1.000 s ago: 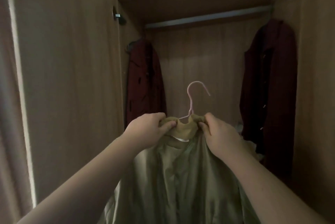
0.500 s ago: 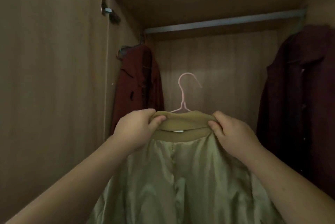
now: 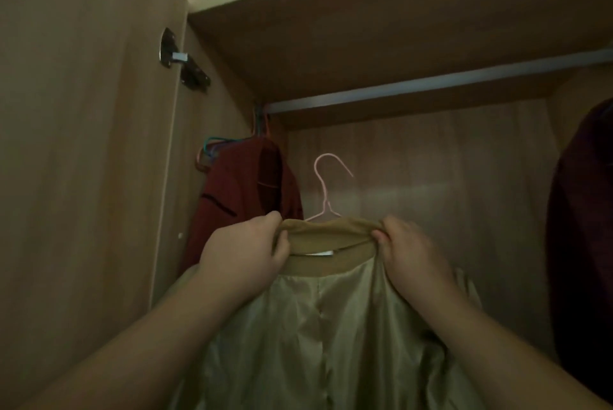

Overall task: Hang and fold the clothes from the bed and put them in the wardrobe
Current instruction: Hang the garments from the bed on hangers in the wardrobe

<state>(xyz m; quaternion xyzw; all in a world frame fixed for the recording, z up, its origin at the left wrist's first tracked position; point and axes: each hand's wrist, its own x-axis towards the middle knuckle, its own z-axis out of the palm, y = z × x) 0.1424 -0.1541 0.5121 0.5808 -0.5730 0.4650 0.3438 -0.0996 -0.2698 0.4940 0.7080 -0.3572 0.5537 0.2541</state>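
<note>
Nearer the rail now, my left hand and right hand fingers pinch the collar of the tan coat on its pink hanger.

Jacket: tan collar, shiny pale lining facing me, held up by the collar ends.
Hanger: thin pink wire in the jacket's neck, hook upright below the rail.
Wardrobe: open, brown wood, grey rail across the top.
</note>
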